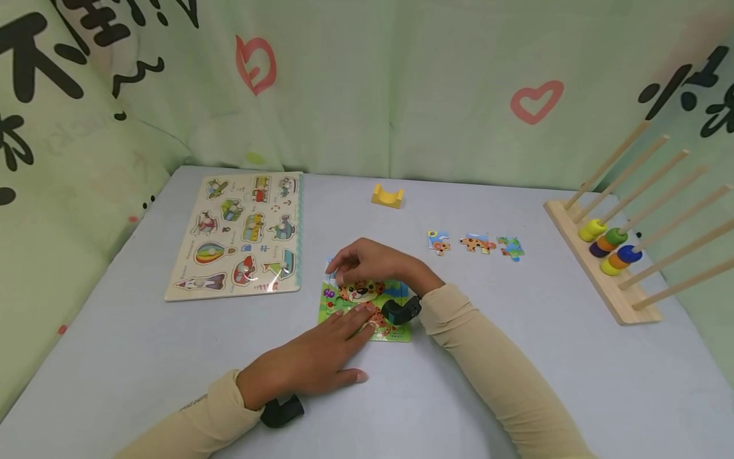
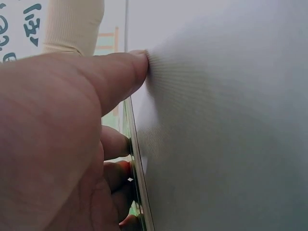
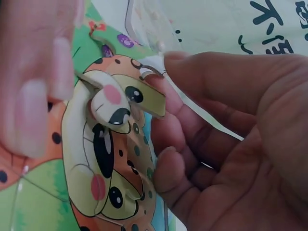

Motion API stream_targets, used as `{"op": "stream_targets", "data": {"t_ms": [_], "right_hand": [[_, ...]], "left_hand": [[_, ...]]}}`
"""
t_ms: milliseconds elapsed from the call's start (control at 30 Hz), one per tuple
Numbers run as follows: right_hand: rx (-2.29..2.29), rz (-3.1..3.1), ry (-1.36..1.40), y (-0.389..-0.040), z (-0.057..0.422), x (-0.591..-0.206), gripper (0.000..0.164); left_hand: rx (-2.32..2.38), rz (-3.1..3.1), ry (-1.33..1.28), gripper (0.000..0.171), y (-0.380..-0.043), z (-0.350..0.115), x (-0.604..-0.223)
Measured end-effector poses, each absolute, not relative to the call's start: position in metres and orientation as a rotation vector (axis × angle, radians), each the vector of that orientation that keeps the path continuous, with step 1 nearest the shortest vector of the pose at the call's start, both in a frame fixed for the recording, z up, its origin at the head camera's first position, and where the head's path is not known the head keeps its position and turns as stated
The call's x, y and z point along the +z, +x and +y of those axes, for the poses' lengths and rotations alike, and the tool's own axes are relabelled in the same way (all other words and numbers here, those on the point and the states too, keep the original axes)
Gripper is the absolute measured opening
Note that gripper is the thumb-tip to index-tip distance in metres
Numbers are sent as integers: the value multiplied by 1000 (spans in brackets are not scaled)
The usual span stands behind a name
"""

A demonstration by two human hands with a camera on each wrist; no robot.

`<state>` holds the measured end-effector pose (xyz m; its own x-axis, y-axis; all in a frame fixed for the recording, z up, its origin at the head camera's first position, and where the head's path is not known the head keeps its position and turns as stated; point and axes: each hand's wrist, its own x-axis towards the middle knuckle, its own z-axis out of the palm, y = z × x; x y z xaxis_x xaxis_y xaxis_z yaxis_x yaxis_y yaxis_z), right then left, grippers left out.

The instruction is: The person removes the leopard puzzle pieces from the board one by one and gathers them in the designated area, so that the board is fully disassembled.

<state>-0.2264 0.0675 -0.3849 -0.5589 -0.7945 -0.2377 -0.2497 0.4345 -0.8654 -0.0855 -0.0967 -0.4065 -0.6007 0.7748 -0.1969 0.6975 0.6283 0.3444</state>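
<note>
A leopard jigsaw puzzle [image 1: 328, 311] on a green board lies near the middle of the table. My left hand [image 1: 315, 357] rests on its lower part, fingers straight and thumb on the table. In the left wrist view, the fingertips [image 2: 118, 144] touch the board and the thumb sits on the tabletop. At the upper left of the puzzle, my right hand [image 1: 373, 262] pinches a jigsaw piece [image 3: 111, 103] between thumb and index finger. This piece, bearing an eye and part of the muzzle, is tilted up out of the picture; the fingers partly cover its held edge.
Three loose jigsaw pieces [image 1: 477, 243] lie in a row right of the hands. A vehicle picture board [image 1: 235, 239] is at left, and a yellow curved block [image 1: 387, 196] at the back. At right stands a wooden peg rack [image 1: 602, 268] with coloured rings.
</note>
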Motion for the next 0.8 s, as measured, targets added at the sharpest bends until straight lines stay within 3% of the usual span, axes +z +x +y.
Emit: {"op": "stream_targets", "data": {"t_ms": [800], "right_hand": [[-1101,2114,-855,-223,67,-389,10]], "left_hand": [[331,2533,1199,75,-85,-97,-408]]}}
